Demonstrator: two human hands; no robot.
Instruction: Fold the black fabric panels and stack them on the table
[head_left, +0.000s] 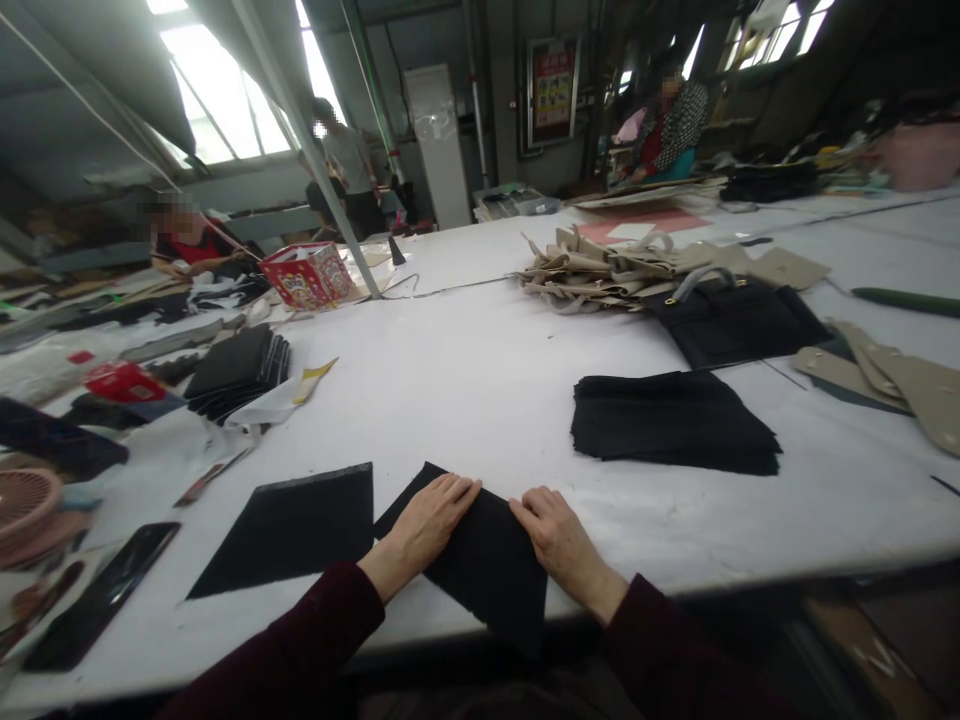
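Left hand, right hand: open, flat on black fabric piece, grasping nothing. 6 o'clock corner overhangs table; slippage possible.

Garment workshop: cutting table, fabric stacks.

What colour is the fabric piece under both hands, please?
The flat fabric piece is black; head view.

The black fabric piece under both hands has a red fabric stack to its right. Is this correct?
No. The head view shows a black fabric stack, not red, right of the black fabric piece under the left hand and right hand.
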